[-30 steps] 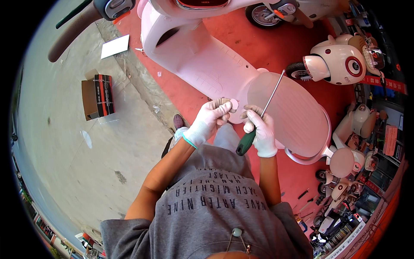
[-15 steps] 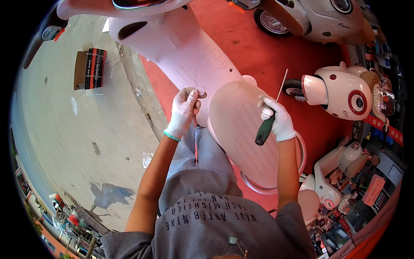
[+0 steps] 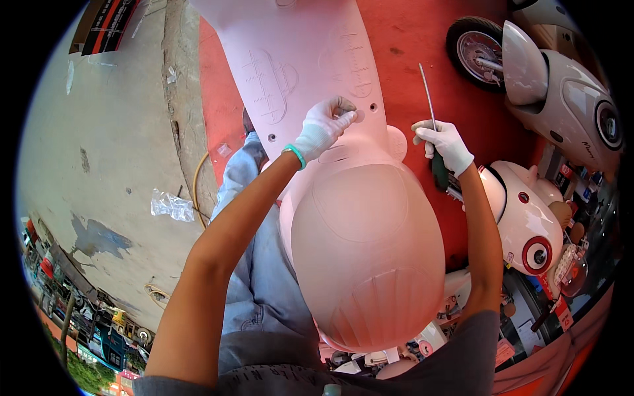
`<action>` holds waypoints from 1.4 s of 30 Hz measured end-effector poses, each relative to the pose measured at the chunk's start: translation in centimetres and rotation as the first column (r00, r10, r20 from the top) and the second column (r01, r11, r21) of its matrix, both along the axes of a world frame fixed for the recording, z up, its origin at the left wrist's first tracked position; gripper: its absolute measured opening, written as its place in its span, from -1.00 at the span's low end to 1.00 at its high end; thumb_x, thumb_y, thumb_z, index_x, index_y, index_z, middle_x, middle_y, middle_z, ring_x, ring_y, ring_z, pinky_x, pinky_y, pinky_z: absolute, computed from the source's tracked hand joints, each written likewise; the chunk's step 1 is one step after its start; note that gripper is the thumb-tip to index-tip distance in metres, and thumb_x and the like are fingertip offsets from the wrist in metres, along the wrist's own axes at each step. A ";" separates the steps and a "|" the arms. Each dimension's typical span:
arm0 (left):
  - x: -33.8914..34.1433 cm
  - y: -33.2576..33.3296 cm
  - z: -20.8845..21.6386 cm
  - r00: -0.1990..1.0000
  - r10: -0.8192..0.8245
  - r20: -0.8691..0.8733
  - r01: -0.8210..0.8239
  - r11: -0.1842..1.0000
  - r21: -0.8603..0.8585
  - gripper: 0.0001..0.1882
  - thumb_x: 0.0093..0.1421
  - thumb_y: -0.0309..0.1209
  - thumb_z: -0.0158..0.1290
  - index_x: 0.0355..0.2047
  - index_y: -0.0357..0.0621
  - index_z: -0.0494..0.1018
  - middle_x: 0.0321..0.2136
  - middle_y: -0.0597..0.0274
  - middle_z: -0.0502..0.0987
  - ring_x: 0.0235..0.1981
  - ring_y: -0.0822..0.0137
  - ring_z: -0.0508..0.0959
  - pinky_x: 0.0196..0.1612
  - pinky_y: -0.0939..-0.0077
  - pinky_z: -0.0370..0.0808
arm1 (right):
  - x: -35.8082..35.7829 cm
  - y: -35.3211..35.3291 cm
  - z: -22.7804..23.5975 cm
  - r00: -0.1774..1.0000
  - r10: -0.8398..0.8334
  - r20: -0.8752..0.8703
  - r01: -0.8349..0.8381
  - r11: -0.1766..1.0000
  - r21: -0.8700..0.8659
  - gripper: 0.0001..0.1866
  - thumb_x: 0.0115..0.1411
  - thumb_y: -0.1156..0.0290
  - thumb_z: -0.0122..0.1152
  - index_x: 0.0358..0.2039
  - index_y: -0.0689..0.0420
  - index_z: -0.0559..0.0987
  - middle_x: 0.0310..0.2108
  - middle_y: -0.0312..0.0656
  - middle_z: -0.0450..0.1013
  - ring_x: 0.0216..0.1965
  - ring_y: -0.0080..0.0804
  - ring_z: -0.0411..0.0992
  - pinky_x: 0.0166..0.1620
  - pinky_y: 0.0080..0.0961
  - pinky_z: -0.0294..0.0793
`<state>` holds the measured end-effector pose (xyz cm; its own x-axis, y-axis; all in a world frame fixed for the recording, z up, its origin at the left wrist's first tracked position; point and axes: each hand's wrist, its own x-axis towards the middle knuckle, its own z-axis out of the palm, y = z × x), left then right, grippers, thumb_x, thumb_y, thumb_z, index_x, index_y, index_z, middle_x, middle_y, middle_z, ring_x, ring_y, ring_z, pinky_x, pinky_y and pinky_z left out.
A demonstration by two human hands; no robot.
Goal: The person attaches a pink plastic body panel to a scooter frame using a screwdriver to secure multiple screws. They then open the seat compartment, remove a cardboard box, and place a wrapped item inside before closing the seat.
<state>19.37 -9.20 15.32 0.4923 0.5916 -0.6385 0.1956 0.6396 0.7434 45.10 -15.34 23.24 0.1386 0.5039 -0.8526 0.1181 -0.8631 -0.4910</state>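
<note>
My left hand (image 3: 325,123), in a white work glove, reaches over the pink scooter's floorboard (image 3: 310,59). Thumb and fingers pinch a small round pink cap (image 3: 360,116), held just beside a screw hole (image 3: 374,107). Another hole (image 3: 272,137) shows farther left on the same panel. To the right of the scooter, my gloved right hand (image 3: 446,146) is closed around a screwdriver (image 3: 440,173) with a dark green handle. Its long shaft points up and away from me, touching nothing. The scooter's smooth pinkish seat (image 3: 360,244) lies below both hands.
More scooters stand at the right: a grey-white one (image 3: 561,99) and a white one with a red-ringed lamp (image 3: 528,218). At the left, concrete ground (image 3: 86,171) holds a plastic bag (image 3: 173,205), a yellowish hose (image 3: 197,178) and a black-and-red carton (image 3: 109,26).
I have leaned forward over the scooter. My left hand has carried the pink cap from near my body to the floorboard's hole. The right hand still holds the screwdriver, now farther from the seat.
</note>
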 end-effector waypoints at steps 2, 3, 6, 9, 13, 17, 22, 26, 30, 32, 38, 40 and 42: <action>1.3 -1.3 -3.4 0.999 0.008 0.047 -0.008 1.000 -0.014 -0.82 0.16 -0.40 0.11 -0.27 -0.20 0.44 -0.45 0.34 0.51 -0.59 0.61 0.32 -0.54 0.69 0.34 | -0.8 1.0 -3.3 0.998 0.029 -0.060 -0.027 0.999 0.038 -0.70 0.13 0.42 0.13 -0.17 0.35 0.48 -0.48 -0.17 0.48 -0.68 -0.66 0.29 -0.57 -0.70 0.34; 2.2 -1.6 -3.9 0.999 -0.010 0.036 0.010 1.000 0.027 -0.81 0.15 -0.41 0.11 -0.26 -0.21 0.43 -0.44 0.34 0.51 -0.58 0.61 0.34 -0.52 0.69 0.35 | -1.3 1.4 -4.4 0.996 0.038 -0.081 -0.034 0.998 0.049 -0.68 0.13 0.42 0.14 -0.14 0.35 0.48 -0.46 -0.18 0.48 -0.67 -0.67 0.29 -0.56 -0.71 0.34; 4.3 -2.0 -5.1 0.999 -0.038 0.036 0.033 0.989 0.146 -0.77 0.13 -0.45 0.11 -0.21 -0.22 0.41 -0.41 0.34 0.51 -0.53 0.60 0.37 -0.45 0.68 0.39 | -1.7 2.0 -6.8 0.988 0.034 -0.151 -0.027 0.999 0.047 -0.63 0.13 0.41 0.15 -0.09 0.36 0.46 -0.42 -0.21 0.49 -0.65 -0.68 0.29 -0.54 -0.72 0.34; 5.7 -2.6 -7.0 0.997 -0.027 0.069 0.013 0.981 0.192 -0.69 0.10 -0.48 0.11 -0.13 -0.21 0.37 -0.37 0.34 0.51 -0.51 0.60 0.38 -0.42 0.68 0.39 | -2.0 1.9 -8.6 0.977 -0.030 -0.213 0.033 0.999 0.013 -0.65 0.14 0.40 0.16 -0.11 0.35 0.47 -0.41 -0.29 0.49 -0.63 -0.70 0.28 -0.53 -0.73 0.34; 6.9 -3.0 -8.4 0.996 -0.030 0.083 0.019 0.991 0.133 -0.59 0.06 -0.48 0.12 -0.06 -0.21 0.32 -0.35 0.34 0.52 -0.55 0.63 0.32 -0.45 0.70 0.37 | -0.6 0.7 -10.8 0.953 -0.133 -0.271 0.126 0.991 -0.043 -0.75 0.15 0.39 0.16 -0.22 0.30 0.51 -0.46 -0.35 0.44 -0.64 -0.72 0.25 -0.54 -0.73 0.30; 8.0 -2.7 -9.4 0.994 -0.061 0.090 0.053 0.995 0.089 -0.55 0.04 -0.49 0.13 -0.04 -0.22 0.31 -0.32 0.31 0.54 -0.62 0.65 0.23 -0.50 0.71 0.34 | 0.6 0.3 -12.2 0.924 -0.219 -0.312 0.208 0.976 -0.070 -0.81 0.17 0.39 0.14 -0.32 0.27 0.52 -0.47 -0.36 0.39 -0.63 -0.72 0.22 -0.52 -0.74 0.28; 8.1 -2.9 -10.4 0.996 -0.088 0.019 0.086 0.992 0.093 -0.58 0.04 -0.54 0.10 -0.05 -0.23 0.33 -0.26 0.27 0.56 -0.66 0.64 0.21 -0.52 0.73 0.34 | 0.9 0.2 -13.8 0.874 -0.348 -0.339 0.314 0.937 -0.153 -0.81 0.18 0.40 0.13 -0.32 0.28 0.53 -0.44 -0.32 0.40 -0.60 -0.71 0.22 -0.51 -0.72 0.26; 7.9 -2.5 -10.8 0.993 -0.099 -0.059 0.104 0.989 0.102 -0.62 0.06 -0.55 0.08 -0.07 -0.25 0.36 -0.26 0.26 0.57 -0.65 0.66 0.22 -0.50 0.76 0.34 | 1.4 -0.5 -15.0 0.877 -0.374 -0.302 0.327 0.925 -0.195 -0.79 0.21 0.36 0.09 -0.28 0.26 0.52 -0.39 -0.27 0.44 -0.61 -0.72 0.19 -0.51 -0.77 0.25; 5.8 -1.4 -11.4 0.973 0.025 -0.231 0.028 0.974 0.224 -0.69 0.06 -0.52 0.07 -0.14 -0.17 0.40 -0.38 0.29 0.59 -0.63 0.59 0.31 -0.42 0.68 0.38 | 1.3 -1.1 -15.9 0.881 -0.384 -0.278 0.352 0.922 -0.159 -0.79 0.20 0.36 0.11 -0.29 0.28 0.52 -0.42 -0.29 0.44 -0.61 -0.72 0.20 -0.53 -0.75 0.25; 4.9 -0.7 -11.6 0.966 0.052 -0.251 0.012 0.969 0.247 -0.73 0.08 -0.52 0.08 -0.17 -0.19 0.41 -0.39 0.31 0.58 -0.64 0.62 0.27 -0.47 0.74 0.34 | 1.1 -1.3 -16.1 0.877 -0.400 -0.265 0.379 0.916 -0.130 -0.79 0.17 0.38 0.13 -0.32 0.29 0.52 -0.46 -0.29 0.44 -0.62 -0.71 0.21 -0.52 -0.72 0.28; 4.8 -0.4 -11.3 0.969 0.029 -0.246 0.042 0.960 0.276 -0.74 0.09 -0.54 0.08 -0.17 -0.23 0.42 -0.37 0.33 0.56 -0.61 0.67 0.23 -0.49 0.79 0.28 | 0.3 -1.0 -16.7 0.866 -0.430 -0.254 0.426 0.902 -0.072 -0.81 0.13 0.42 0.15 -0.40 0.33 0.52 -0.56 -0.25 0.44 -0.64 -0.66 0.28 -0.53 -0.63 0.34; 5.4 -0.1 -10.8 0.962 -0.060 -0.267 0.137 0.950 0.280 -0.73 0.13 -0.56 0.05 -0.12 -0.29 0.39 -0.33 0.31 0.54 -0.54 0.70 0.24 -0.43 0.82 0.26 | 0.2 -1.1 -17.0 0.878 -0.422 -0.224 0.427 0.904 -0.029 -0.81 0.13 0.42 0.15 -0.42 0.33 0.52 -0.56 -0.24 0.44 -0.65 -0.66 0.29 -0.53 -0.63 0.34; 5.7 -0.1 -10.8 0.959 -0.066 -0.274 0.152 0.941 0.304 -0.73 0.13 -0.57 0.05 -0.13 -0.29 0.39 -0.33 0.31 0.54 -0.53 0.69 0.24 -0.43 0.81 0.26 | 0.1 -0.9 -17.0 0.894 -0.397 -0.209 0.405 0.914 -0.005 -0.81 0.13 0.42 0.14 -0.41 0.33 0.52 -0.57 -0.24 0.43 -0.65 -0.65 0.30 -0.53 -0.63 0.35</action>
